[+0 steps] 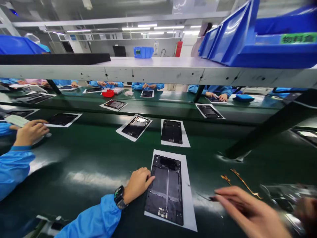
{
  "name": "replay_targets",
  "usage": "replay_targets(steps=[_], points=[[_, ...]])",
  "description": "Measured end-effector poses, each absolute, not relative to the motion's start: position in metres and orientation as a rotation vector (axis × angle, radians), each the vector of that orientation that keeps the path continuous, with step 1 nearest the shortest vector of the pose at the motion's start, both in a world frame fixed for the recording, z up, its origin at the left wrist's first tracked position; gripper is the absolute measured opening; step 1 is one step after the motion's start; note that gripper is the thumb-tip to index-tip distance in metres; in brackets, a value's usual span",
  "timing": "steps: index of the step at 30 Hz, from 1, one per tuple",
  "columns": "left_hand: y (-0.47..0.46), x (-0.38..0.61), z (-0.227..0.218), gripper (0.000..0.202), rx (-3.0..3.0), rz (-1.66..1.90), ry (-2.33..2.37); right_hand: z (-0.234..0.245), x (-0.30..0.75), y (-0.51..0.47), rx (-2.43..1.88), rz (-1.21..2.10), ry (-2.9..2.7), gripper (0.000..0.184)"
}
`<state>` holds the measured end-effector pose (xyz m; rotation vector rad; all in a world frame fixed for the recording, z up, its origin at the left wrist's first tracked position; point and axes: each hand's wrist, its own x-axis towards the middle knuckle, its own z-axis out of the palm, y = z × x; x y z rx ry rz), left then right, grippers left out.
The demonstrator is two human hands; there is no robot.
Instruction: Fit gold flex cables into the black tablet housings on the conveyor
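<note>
In front of me lies a black tablet housing (164, 188) on a white sheet (190, 211), with a pale strip down its middle and a small board near the bottom. My left hand (138, 185), a black watch at its wrist, is closed against the housing's left edge, thumb on the rim. To the right, my right hand (250, 210) pinches dark, thin tweezers (209, 198), tip pointing left towards the sheet without touching the housing. Beyond that hand lie two copper-coloured flex cables (244, 183) (226, 179). The right hand is partly blurred.
Clear plastic bags (284, 195) lie at right, near a dark slanted post (267, 125). More tablet housings (171, 131) (135, 126) rest on sheets ahead. A co-worker's hand (31, 132) is at left. A shelf (153, 72) with blue bins (237, 43) spans above; other people work beyond.
</note>
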<state>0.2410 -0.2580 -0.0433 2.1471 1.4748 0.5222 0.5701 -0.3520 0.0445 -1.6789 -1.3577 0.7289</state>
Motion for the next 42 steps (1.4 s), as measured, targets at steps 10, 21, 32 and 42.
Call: replay_targets(steps=[10, 21, 32, 42], points=[[-0.273, 0.265, -0.03, 0.04, 1.649, 0.613, 1.075, 0.016, 0.454, -0.21, -1.44, 1.185, -1.785, 0.014], [-0.246, 0.256, -0.061, 0.016, 2.729, 0.419, 1.397, -0.048, 0.427, -0.142, -1.817, 1.003, -1.914, 0.002], [-0.245, 0.245, -0.071, 0.015, 2.764, 0.586, 1.134, -0.036, 0.432, -0.129, -2.111, 0.746, -2.164, 0.033], [-0.242, 0.245, -0.075, 0.018, 2.874, 0.512, 1.097, -0.033, 0.425, -0.147, -2.085, 0.641, -2.271, 0.034]])
